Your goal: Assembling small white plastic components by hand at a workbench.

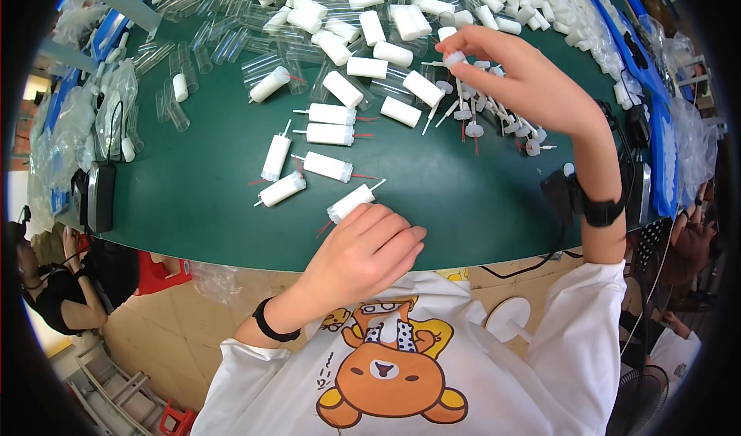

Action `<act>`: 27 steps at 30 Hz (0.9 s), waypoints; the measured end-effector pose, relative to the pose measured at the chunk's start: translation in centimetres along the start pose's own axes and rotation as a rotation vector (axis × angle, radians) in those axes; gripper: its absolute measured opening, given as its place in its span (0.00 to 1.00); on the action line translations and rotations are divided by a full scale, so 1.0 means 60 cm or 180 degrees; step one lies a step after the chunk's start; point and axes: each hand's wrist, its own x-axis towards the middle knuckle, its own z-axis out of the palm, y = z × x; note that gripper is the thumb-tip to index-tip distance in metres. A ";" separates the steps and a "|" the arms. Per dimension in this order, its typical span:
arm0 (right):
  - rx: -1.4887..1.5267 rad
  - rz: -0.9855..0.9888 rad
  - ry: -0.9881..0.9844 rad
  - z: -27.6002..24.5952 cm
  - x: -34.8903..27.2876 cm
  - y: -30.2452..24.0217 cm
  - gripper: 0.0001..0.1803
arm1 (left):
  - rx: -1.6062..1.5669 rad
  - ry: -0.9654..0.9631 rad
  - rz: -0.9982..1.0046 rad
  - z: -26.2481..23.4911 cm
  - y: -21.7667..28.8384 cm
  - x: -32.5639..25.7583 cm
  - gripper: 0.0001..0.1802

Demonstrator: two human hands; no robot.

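My right hand [509, 73] reaches to the far right of the green table. Its thumb and fingers pinch a small white round cap [455, 59], above a pile of white caps with thin rods and red wires [475, 130]. My left hand [363, 247] is curled at the near table edge, its fingertips partly hidden. Just beyond its knuckles lies a white cylinder [351, 202] with a rod and red wires; whether the hand touches it I cannot tell. Several similar wired cylinders [328, 166] lie farther off, left of centre.
Loose white cylinders [367, 67] and clear plastic tubes [224, 46] heap along the far side of the green table [193, 181]. A black device [100, 197] stands at the left edge; blue racks [664, 150] with plastic bags flank the sides. Other people sit nearby.
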 end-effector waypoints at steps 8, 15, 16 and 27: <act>0.1138 -0.0810 0.0403 0.048 -0.117 -0.117 0.13 | -0.3782 0.0453 -0.1357 -0.037 0.014 0.019 0.29; 0.1114 -0.1013 0.0800 0.112 -0.163 -0.150 0.15 | -0.4444 0.0376 -0.2086 -0.033 0.019 0.045 0.19; 0.1124 -0.1024 0.0799 0.117 -0.165 -0.149 0.15 | -0.4433 0.0384 -0.2093 -0.031 0.016 0.041 0.19; 0.3452 0.0069 0.1485 0.150 -0.187 -0.108 0.18 | -0.4490 0.0611 -0.2326 -0.032 0.024 0.049 0.17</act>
